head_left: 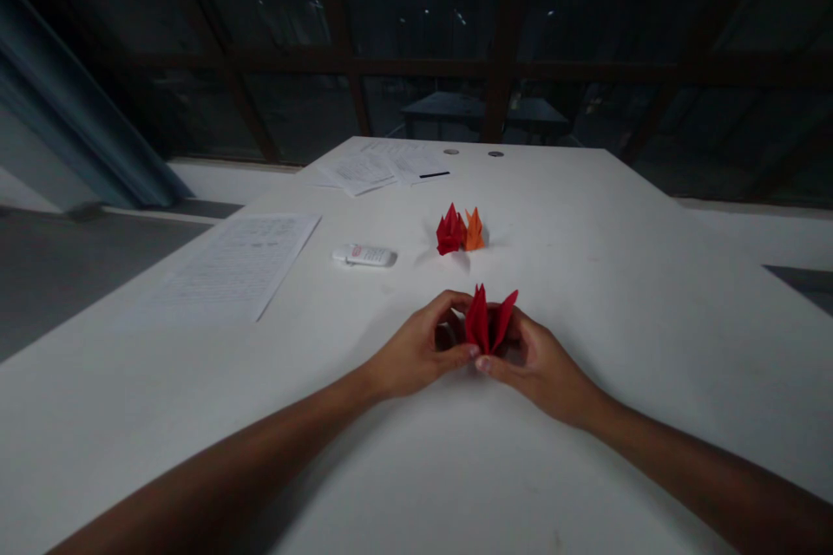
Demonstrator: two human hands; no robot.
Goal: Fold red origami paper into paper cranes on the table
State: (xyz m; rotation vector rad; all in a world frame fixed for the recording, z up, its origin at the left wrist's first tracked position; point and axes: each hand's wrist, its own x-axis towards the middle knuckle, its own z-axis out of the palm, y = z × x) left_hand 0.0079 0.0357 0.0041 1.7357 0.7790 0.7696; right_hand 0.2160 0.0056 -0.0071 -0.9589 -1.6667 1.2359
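Observation:
A folded red paper piece (480,321) with upright pointed flaps is held just over the near middle of the white table. My left hand (423,347) grips it from the left, thumb at its base and fingers behind. From the other side, my right hand (543,364) pinches it low down, its thumb meeting the left thumb. Some fingertips are hidden behind the paper. Beyond my hands stand a red origami figure (449,231) and an orange origami figure (475,230), close together.
On the white table (651,321), a white glue or correction bottle (364,256) lies left of the figures. A printed sheet (240,264) is at the left. Farther back are more papers (370,169), a black pen (435,174) and two round discs, one a dark disc (495,153).

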